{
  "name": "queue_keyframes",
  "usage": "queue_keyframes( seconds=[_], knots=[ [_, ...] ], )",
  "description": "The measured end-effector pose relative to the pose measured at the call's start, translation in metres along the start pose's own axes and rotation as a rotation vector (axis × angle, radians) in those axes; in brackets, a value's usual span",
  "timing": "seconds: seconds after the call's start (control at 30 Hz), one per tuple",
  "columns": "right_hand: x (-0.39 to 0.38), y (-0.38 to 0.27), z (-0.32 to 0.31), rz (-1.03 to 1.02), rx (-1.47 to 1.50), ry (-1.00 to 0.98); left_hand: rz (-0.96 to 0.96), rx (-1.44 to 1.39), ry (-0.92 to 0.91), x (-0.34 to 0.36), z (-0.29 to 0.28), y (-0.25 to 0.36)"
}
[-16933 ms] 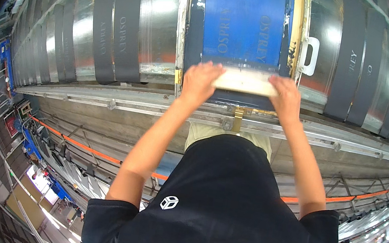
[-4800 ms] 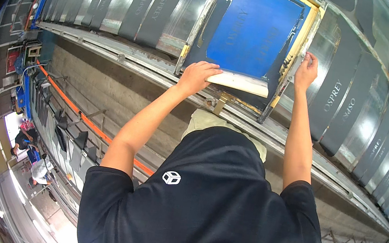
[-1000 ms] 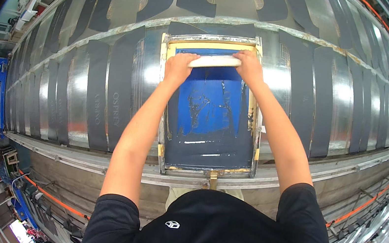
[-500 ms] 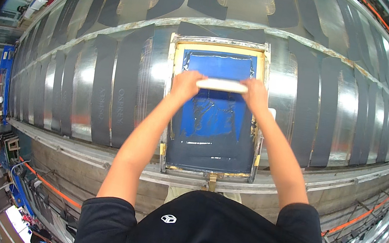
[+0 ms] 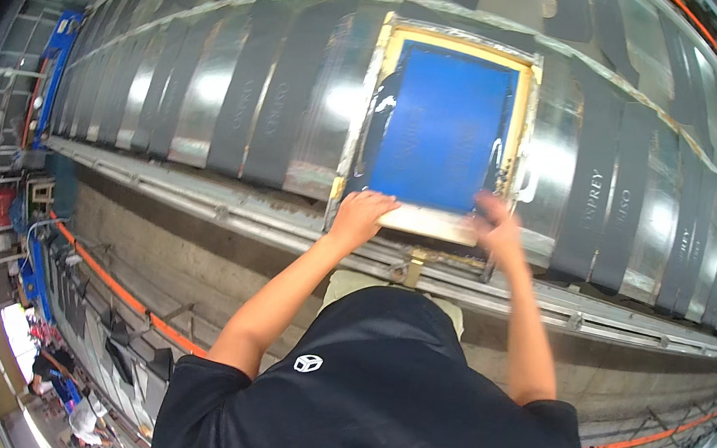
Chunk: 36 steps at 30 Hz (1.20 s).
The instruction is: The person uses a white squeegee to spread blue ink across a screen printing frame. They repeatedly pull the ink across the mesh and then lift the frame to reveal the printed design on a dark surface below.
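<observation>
A framed printing screen (image 5: 447, 117) with a blue middle and yellow inner edge lies on the long metal table. A cream squeegee (image 5: 427, 223) rests across the screen's near end. My left hand (image 5: 362, 215) has its fingers closed over the squeegee's left end. My right hand (image 5: 497, 230), smeared by motion, is at the squeegee's right end beside the white side handle of the frame; whether it still touches the squeegee I cannot tell.
Dark cut panels (image 5: 236, 120) with pale lettering lie in rows along the metal table (image 5: 317, 127) to both sides. A metal rail (image 5: 583, 320) runs along the near edge. Orange beams (image 5: 128, 297) are below. People (image 5: 84, 419) are at the far lower left.
The squeegee has come from the screen's far end to its near end, leaving the blue middle mostly free of dark ink streaks. My right hand's grip has loosened or shifted; it is blurred.
</observation>
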State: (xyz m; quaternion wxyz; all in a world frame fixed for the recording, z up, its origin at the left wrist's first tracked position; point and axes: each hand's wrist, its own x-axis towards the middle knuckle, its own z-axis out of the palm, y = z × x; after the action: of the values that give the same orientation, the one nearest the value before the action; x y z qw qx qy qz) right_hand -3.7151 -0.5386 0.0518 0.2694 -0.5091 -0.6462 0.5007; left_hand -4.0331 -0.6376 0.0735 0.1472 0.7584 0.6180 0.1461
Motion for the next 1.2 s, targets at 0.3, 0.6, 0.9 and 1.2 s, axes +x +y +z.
queue_keyframes(
  seconds=[0.3,0.6,0.9,1.2],
  knots=[
    [0.154,0.079,-0.067,0.102,-0.165,0.549,-0.02,-0.113,-0.009,-0.006,0.015,-0.009],
    [0.173,-0.03,0.061,-0.125,-0.308,0.699,-0.128,-0.126,0.056,-0.062,-0.049,-0.096],
    [0.196,-0.144,0.316,-0.059,-0.222,0.651,-0.183,-0.138,0.069,-0.146,-0.153,-0.315],
    [0.208,-0.153,0.363,-0.025,-0.233,0.654,-0.162,-0.068,0.001,-0.164,-0.181,-0.355]
  ],
)
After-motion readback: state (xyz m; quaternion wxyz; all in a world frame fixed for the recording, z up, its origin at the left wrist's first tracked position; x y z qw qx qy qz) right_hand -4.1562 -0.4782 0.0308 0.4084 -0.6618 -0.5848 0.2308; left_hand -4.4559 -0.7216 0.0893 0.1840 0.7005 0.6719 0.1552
